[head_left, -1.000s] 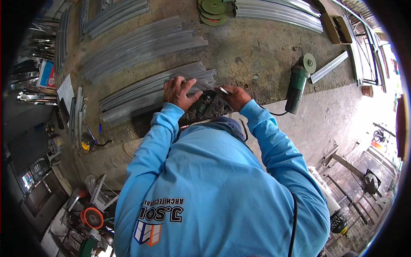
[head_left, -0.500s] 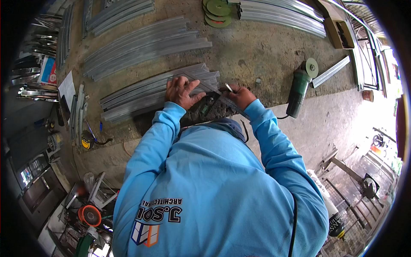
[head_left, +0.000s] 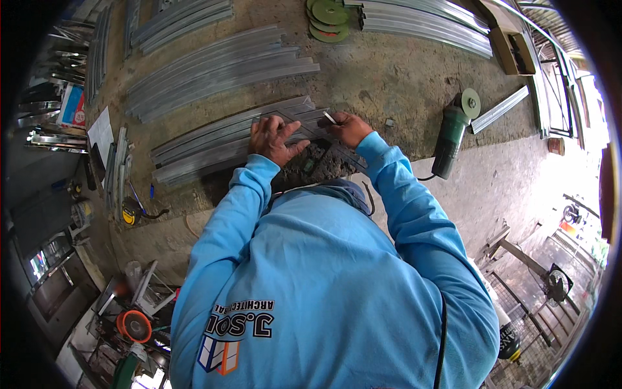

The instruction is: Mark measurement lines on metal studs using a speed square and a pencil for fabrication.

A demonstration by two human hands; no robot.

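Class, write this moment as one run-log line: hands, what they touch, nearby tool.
left hand: flat on metal strips | right hand: holds small white marker | angle grinder: lying to the right, untouched

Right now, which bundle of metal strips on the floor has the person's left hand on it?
The nearest bundle, right in front of the person: the left hand lies flat on its right end. The other bundles lie farther away, untouched.

Grey metal profile strips (head_left: 220, 139) lie side by side on concrete.
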